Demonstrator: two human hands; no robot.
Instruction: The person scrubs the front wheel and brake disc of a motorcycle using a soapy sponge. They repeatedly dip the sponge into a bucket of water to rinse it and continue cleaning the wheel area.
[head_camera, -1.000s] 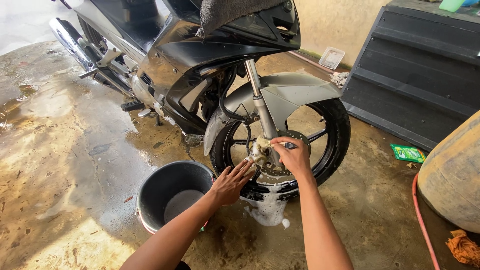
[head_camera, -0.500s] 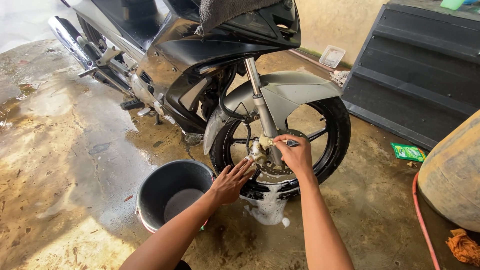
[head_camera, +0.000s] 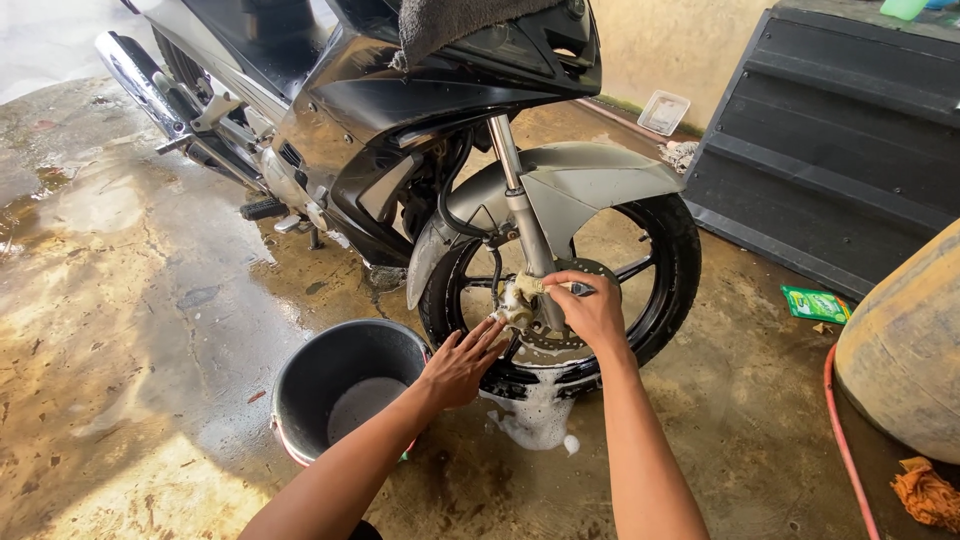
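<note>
Barely shifted since earlier frame: right hand (head_camera: 592, 312) slightly lower at wheel hub. Fingers (head_camera: 560, 285) pinched on small brush (head_camera: 578, 289), pressed against soapy brake caliper (head_camera: 517, 303) beside fork leg. Left hand (head_camera: 462, 362) flat, fingers spread, resting on front wheel (head_camera: 668, 268) rim. Foam (head_camera: 535, 418) dripping below. Grey bucket (head_camera: 300, 385) just beside, on wet floor (head_camera: 150, 330). Motorcycle (head_camera: 360, 110) upright.

One motorcycle (head_camera: 400, 130), one bucket (head_camera: 345, 385), two hands.
</note>
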